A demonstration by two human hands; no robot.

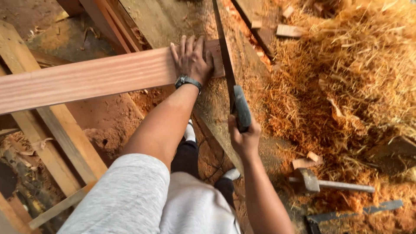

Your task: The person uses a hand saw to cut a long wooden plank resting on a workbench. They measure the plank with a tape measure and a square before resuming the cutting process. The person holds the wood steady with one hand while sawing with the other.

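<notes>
Nearest to me are the grey sleeves and both bare forearms reaching out over the work. My right hand (245, 138) has its grip clenched around the dark handle of the handsaw (229, 82), whose thin blade runs up and away from the handle, passing just off the right end of the board. To the right of that arm, lower down, a hammer (323, 183) lies on its side in the shavings, with a flat metal bar (359, 211) just below it and a small wood block (307, 161) just above; all three sit well apart from the saw.

Further out, my left hand (192, 58), a watch (187, 81) on its wrist, lies flat with fingers spread on the reddish board (86, 78), pressing near its right end; its grip is released, palm down, holding nothing. The board runs from the left edge of view to the saw blade, and its cut end lies just beside the blade. It rests across a dusty bench (173, 21) that slants under it.

Left of the board, pale planks (52, 143) cross beneath at an angle, with sawdust between them. Right of the saw, a deep heap of wood shavings (346, 73) fills the ground, with offcuts at its far edge.
</notes>
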